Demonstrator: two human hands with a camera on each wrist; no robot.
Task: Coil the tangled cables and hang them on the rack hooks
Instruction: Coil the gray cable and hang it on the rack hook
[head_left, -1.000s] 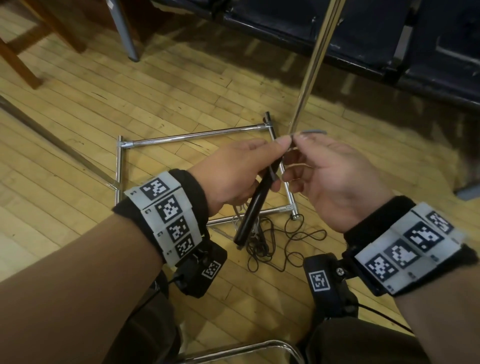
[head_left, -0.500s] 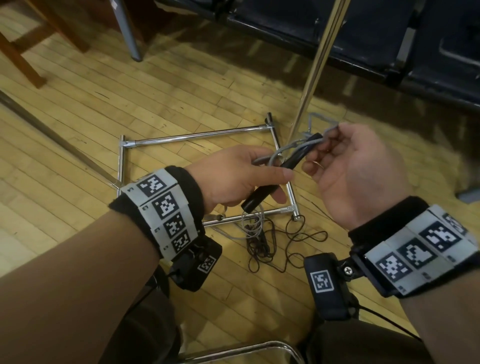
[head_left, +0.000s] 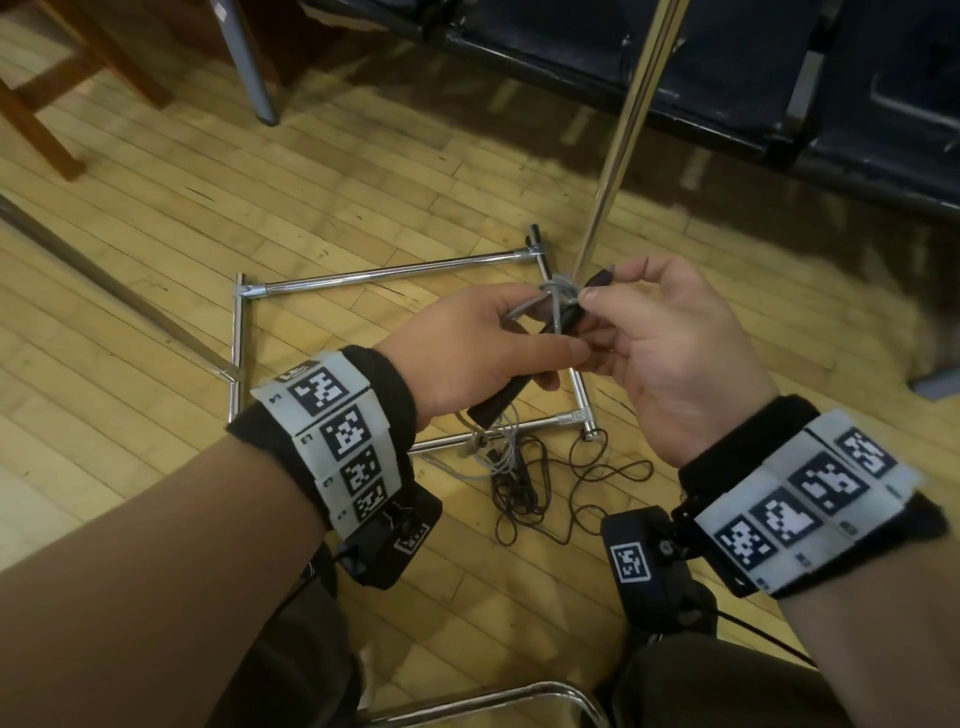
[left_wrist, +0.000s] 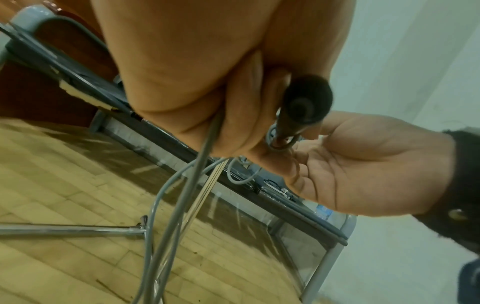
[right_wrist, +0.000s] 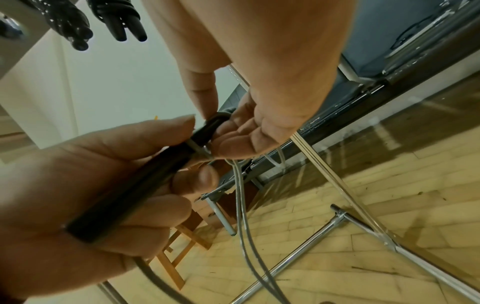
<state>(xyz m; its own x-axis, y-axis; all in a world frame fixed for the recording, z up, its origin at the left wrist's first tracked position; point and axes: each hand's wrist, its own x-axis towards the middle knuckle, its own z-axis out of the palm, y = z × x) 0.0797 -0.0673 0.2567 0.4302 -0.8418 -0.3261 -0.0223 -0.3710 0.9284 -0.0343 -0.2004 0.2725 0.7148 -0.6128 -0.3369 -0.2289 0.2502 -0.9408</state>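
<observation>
Black stick-like handle (head_left: 511, 387) sits in the left hand (head_left: 467, 353), fingers curled round it, lower end poking out under the palm. Grey cable (head_left: 557, 304) is looped round the handle's upper end; 0.5 s ago it lay as loose loops across the hands, now it's drawn in tight to a small knot-like bunch. Right hand (head_left: 670, 358) pinches at that wrap w/ thumb + forefinger, a short dark plug tip showing above the fingers; it was higher and further right before, now it's in close, touching the left fingertips. In the right wrist view two grey strands (right_wrist: 244, 216) hang from the wrap toward the floor.

Below the hands, on the wood floor (head_left: 156, 249), a thin dark cable tangle (head_left: 540, 483) lies by the near corner of the chrome rack base (head_left: 395, 273), same spot as before. Rack's upright pole (head_left: 618, 140) rises just behind the hands. Farther back: dark seat row (head_left: 779, 78), wooden leg (head_left: 41, 130) far left.
</observation>
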